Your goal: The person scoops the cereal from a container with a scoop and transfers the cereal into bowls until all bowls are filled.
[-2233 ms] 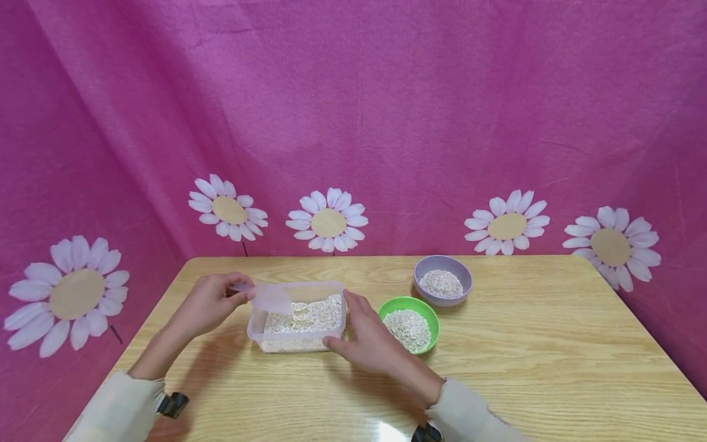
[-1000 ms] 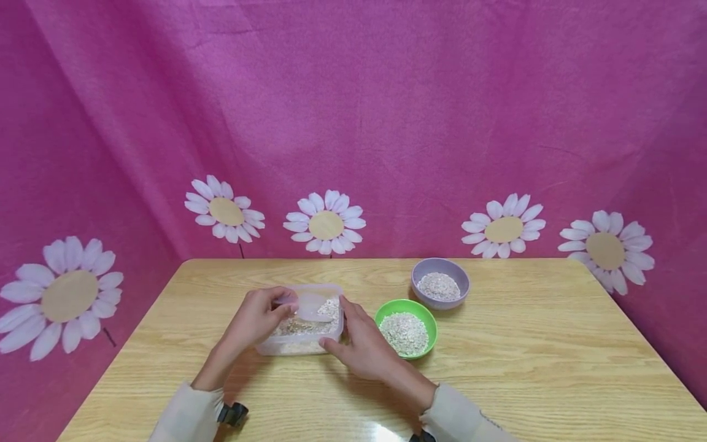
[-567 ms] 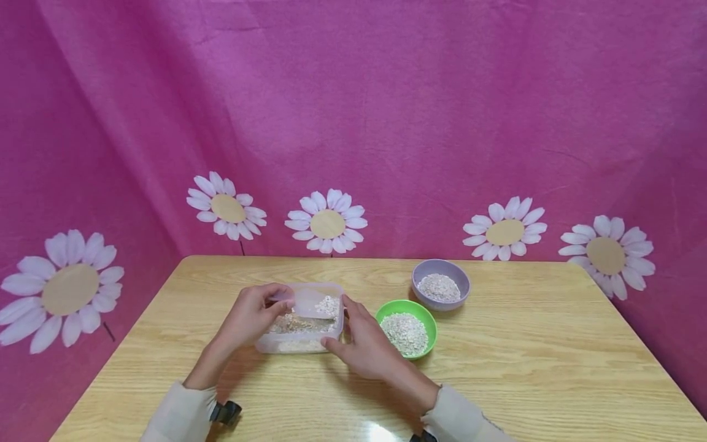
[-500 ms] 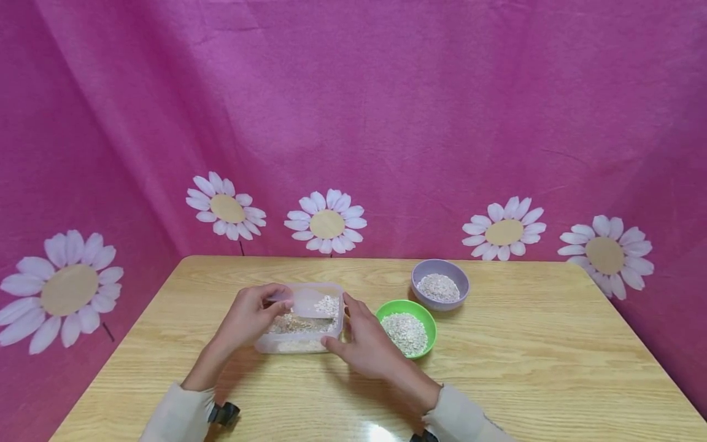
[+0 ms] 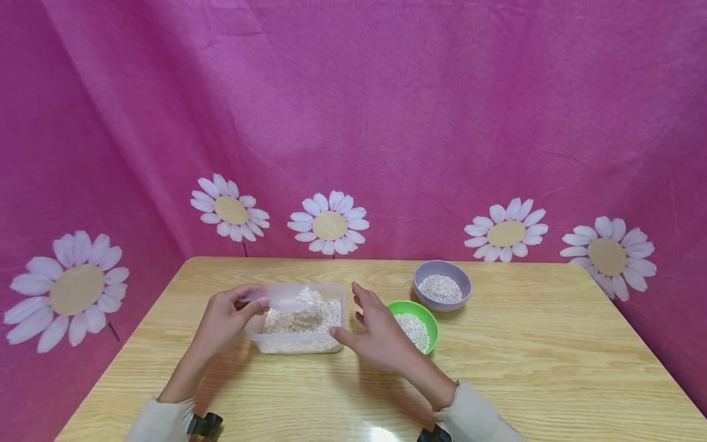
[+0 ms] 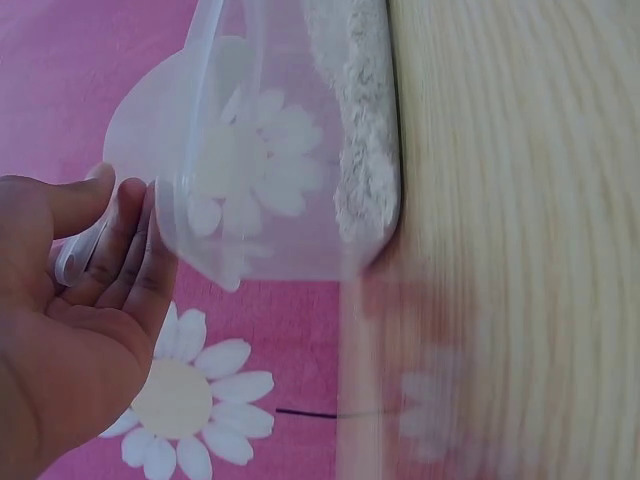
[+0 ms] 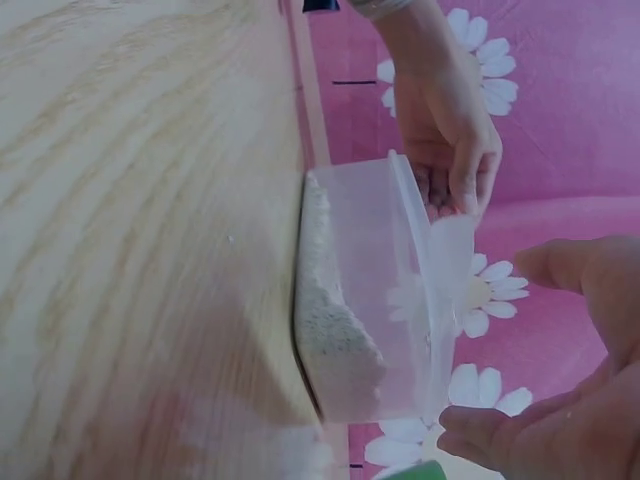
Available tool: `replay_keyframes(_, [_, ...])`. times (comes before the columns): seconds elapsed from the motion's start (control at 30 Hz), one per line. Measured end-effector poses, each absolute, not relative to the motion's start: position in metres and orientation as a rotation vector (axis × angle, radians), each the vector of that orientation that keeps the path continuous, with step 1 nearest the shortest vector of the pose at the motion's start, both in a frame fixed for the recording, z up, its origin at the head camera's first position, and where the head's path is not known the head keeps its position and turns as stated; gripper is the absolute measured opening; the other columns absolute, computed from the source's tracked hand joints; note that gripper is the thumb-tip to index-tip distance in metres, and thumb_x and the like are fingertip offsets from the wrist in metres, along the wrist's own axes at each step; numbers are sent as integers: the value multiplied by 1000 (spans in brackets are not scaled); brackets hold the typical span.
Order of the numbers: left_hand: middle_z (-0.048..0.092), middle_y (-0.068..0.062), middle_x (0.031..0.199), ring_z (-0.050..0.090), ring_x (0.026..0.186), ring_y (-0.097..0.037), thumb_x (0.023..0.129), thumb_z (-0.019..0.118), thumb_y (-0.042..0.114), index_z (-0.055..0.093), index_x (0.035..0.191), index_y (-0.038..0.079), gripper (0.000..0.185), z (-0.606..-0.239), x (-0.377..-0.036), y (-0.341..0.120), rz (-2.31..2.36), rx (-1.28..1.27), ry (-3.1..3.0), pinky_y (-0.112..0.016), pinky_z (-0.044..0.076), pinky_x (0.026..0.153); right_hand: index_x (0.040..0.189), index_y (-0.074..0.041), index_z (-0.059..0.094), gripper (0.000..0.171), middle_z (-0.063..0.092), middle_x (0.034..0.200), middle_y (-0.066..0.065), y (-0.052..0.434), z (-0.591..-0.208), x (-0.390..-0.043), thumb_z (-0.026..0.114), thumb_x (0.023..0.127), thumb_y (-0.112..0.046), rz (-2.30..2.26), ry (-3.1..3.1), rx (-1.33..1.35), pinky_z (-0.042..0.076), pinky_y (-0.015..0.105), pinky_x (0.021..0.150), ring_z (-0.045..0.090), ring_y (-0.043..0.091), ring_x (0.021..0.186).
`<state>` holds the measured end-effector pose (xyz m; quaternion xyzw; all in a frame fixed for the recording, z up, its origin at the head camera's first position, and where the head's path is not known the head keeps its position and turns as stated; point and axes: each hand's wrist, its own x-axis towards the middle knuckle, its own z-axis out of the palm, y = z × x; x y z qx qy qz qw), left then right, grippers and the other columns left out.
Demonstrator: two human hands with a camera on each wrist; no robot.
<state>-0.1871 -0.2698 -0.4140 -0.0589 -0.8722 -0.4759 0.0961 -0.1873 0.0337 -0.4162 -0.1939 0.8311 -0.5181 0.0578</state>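
Note:
My left hand (image 5: 223,316) grips the handle of a translucent plastic scoop (image 6: 150,120) between thumb and fingers. White flakes like oats (image 5: 308,297) lie at the scoop's front end, above the box. Beneath stands a clear rectangular plastic box (image 5: 298,347), with more flakes (image 7: 340,345) banked up inside, higher toward its right end. My right hand (image 5: 381,337) is beside that end, thumb and fingers spread and holding nothing. In the right wrist view its fingertips (image 7: 465,420) stand just off the box's rim.
Right behind the right hand, a green bowl (image 5: 432,330) of flakes is partly covered by it. A purple bowl (image 5: 465,288), also with flakes, stands farther back. The wooden table (image 5: 552,344) ends at a pink curtain (image 5: 353,123) with daisies.
The scoop first went rightward into the flakes; now it has moved back left and up with my left hand, carrying flakes. My right hand has let go of the box and shifted right.

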Motion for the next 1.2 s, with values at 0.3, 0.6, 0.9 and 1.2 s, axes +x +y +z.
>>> replay_keyframes(0.3, [80,-18,98,71,84,2,102,74,10,75,121,-3,23,-409,-184,-279,-1397,-145,-2522,-12,55,80,167,0,31,91,40,169,18,54,-408,-189,82,96,-25,-1560,2583,-547,47,48,119,44,38,155])
replay_keyframes(0.6, [80,-18,97,70,83,3,102,74,13,75,115,-3,20,-399,-191,-269,-1438,-147,-2463,-13,55,81,167,0,28,92,37,169,21,90,-408,-200,81,97,-24,-1495,2639,-487,47,47,118,38,41,158])
replay_keyframes(0.9, [80,-22,100,76,86,-4,103,74,12,75,119,-4,23,-395,-207,-245,-1539,-207,-2429,-17,59,82,161,7,37,85,54,152,29,122,-407,-202,81,98,-28,-1382,2845,-547,50,56,115,61,46,137])
replay_keyframes(1.2, [81,-19,98,79,92,-24,103,72,11,75,120,-1,21,-388,-229,-209,-1555,-283,-2432,-19,59,79,161,8,36,85,44,162,33,149,-408,-205,80,98,-28,-1300,2952,-489,47,62,116,57,52,140])
